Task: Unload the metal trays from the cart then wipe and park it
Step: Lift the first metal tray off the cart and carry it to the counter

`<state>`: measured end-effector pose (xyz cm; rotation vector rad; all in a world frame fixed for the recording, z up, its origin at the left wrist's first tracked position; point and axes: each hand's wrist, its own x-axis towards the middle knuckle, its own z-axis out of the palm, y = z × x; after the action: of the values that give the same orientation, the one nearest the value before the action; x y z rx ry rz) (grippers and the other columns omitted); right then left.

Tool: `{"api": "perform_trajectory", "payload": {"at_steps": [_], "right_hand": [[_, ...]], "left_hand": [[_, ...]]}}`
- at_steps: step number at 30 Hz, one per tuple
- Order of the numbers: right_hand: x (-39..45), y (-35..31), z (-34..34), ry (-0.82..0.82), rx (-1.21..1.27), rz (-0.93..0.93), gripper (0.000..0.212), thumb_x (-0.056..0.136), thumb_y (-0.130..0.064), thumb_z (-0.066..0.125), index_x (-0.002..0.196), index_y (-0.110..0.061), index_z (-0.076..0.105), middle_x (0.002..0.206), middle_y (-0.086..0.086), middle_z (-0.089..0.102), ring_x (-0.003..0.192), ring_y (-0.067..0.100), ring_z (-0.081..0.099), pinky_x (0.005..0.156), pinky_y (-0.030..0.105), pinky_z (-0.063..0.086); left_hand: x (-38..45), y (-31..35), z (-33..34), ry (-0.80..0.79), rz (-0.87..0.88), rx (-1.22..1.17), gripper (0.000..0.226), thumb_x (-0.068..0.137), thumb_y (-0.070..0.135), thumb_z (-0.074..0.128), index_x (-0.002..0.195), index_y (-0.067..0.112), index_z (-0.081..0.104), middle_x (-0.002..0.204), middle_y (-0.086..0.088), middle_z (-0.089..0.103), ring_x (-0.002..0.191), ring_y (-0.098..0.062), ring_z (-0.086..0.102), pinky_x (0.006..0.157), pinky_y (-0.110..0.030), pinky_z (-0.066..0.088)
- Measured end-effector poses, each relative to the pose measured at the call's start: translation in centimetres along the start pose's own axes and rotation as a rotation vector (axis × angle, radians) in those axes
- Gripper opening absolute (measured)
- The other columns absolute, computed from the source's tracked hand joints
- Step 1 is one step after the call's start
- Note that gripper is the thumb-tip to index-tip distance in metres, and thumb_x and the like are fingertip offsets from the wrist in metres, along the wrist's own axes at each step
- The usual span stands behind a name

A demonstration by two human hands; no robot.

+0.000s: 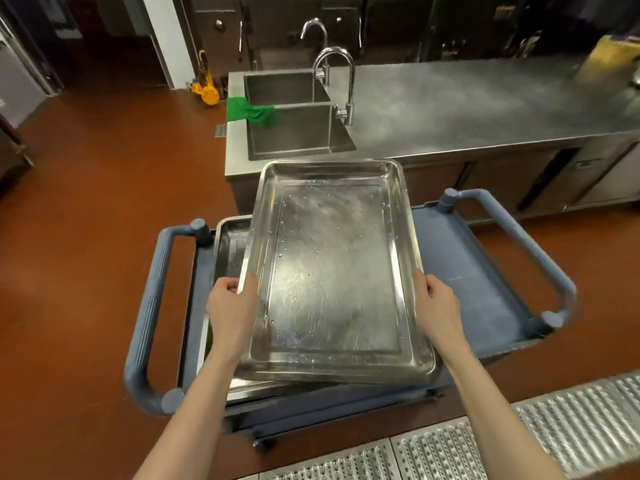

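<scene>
I hold a large wet metal tray (pixel 332 265) lifted above the blue cart (pixel 485 282). My left hand (pixel 230 308) grips its left rim and my right hand (pixel 438 306) grips its right rim. The tray tilts a little, its far end toward the steel counter. Under it, on the cart's left side, lies another metal tray (pixel 230 244), mostly hidden by the one I hold. The cart's right half shows bare blue shelf. A green cloth (pixel 247 111) hangs over the divider of the double sink (pixel 291 133).
The steel counter (pixel 467 105) with two taps (pixel 341 81) stands just beyond the cart. Cart handles (pixel 145 313) stick out at both ends. A perforated metal floor grate (pixel 519 438) runs along the near right. A yellow object (pixel 206 90) sits on the red floor by the counter's far corner.
</scene>
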<state>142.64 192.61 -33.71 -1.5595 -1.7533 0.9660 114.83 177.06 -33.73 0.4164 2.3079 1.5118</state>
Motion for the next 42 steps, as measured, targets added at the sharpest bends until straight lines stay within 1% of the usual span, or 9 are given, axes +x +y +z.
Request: {"api": "perform_trajectory", "payload": {"at_steps": [4,12,15,19,25,29,36,40,42], "right_hand": [[-0.5,2.0,-4.5,0.067,0.008,0.023,0.051,0.111,-0.045,0.044,0.068,-0.018,0.039,0.063,-0.002,0.041,0.060,0.012,0.038,0.059,0.032,0.031],[-2.9,7.0,-14.6,0.201,0.023,0.137,0.051,0.110,-0.049,0.040,0.072,-0.015,0.046,0.068,0.004,0.046,0.061,0.016,0.040,0.060,0.034,0.032],[-4.2,9.2,-18.3,0.282,0.014,0.171,0.052,0.108,-0.051,0.039,0.071,-0.015,0.046,0.064,-0.001,0.048,0.060,0.015,0.040,0.059,0.035,0.032],[-6.4,12.1,-23.1,0.384,0.010,0.211,0.049,0.108,-0.050,0.039,0.070,-0.020,0.040,0.063,-0.003,0.040,0.059,0.015,0.034,0.058,0.034,0.030],[-11.4,16.3,-30.6,0.520,0.008,0.276,0.050,0.113,-0.043,0.039,0.069,-0.019,0.038,0.061,-0.003,0.032,0.056,0.015,0.028,0.056,0.032,0.024],[-15.1,19.0,-34.6,0.593,-0.004,0.320,0.051,0.113,-0.045,0.037,0.072,-0.015,0.045,0.066,0.004,0.041,0.061,0.017,0.035,0.057,0.037,0.028],[-21.7,23.2,-39.4,0.771,-0.017,0.427,0.054,0.112,-0.045,0.038,0.065,-0.019,0.040,0.059,-0.003,0.045,0.059,0.016,0.040,0.060,0.038,0.032],[-26.2,25.4,-41.7,0.870,0.016,0.519,0.063,0.112,-0.051,0.034,0.080,0.000,0.051,0.071,0.019,0.057,0.063,0.021,0.048,0.063,0.039,0.038],[-28.1,25.9,-42.4,0.917,0.052,0.561,0.067,0.111,-0.058,0.030,0.090,-0.005,0.064,0.083,0.017,0.069,0.075,0.023,0.063,0.070,0.039,0.044]], "left_hand": [[-2.4,1.5,3.1,-0.071,0.016,-0.001,0.037,0.098,0.053,0.065,0.106,0.017,0.063,0.097,-0.003,0.068,0.089,-0.022,0.064,0.078,-0.039,0.054],[-10.0,6.3,9.7,-0.186,0.099,0.027,0.021,0.098,0.023,0.063,0.097,0.002,0.064,0.084,-0.008,0.063,0.069,-0.015,0.049,0.056,-0.025,0.037],[-12.8,7.8,12.1,-0.262,0.140,0.047,0.021,0.094,0.023,0.062,0.081,0.008,0.057,0.073,-0.001,0.054,0.065,-0.018,0.045,0.054,-0.029,0.033],[-17.2,9.6,15.5,-0.338,0.181,0.046,0.015,0.092,0.027,0.064,0.091,0.012,0.066,0.085,-0.001,0.067,0.072,-0.015,0.057,0.059,-0.025,0.039],[-25.2,10.6,20.7,-0.494,0.221,0.053,0.024,0.090,0.034,0.063,0.093,0.010,0.065,0.088,-0.005,0.067,0.070,-0.016,0.055,0.058,-0.029,0.043],[-30.0,10.7,23.4,-0.591,0.256,0.049,0.020,0.091,0.027,0.060,0.097,0.009,0.064,0.089,-0.008,0.067,0.072,-0.017,0.054,0.059,-0.029,0.045],[-37.3,10.6,27.4,-0.761,0.329,0.046,0.012,0.094,0.026,0.063,0.095,0.014,0.065,0.090,-0.004,0.068,0.076,-0.017,0.060,0.063,-0.029,0.047],[-41.8,10.8,29.8,-0.887,0.374,0.055,0.007,0.094,0.027,0.064,0.093,0.019,0.065,0.086,-0.002,0.068,0.075,-0.016,0.062,0.063,-0.028,0.046],[-43.8,11.0,31.1,-0.941,0.392,0.066,0.006,0.093,0.027,0.063,0.090,0.022,0.064,0.083,0.000,0.068,0.073,-0.015,0.060,0.061,-0.028,0.045]]}}
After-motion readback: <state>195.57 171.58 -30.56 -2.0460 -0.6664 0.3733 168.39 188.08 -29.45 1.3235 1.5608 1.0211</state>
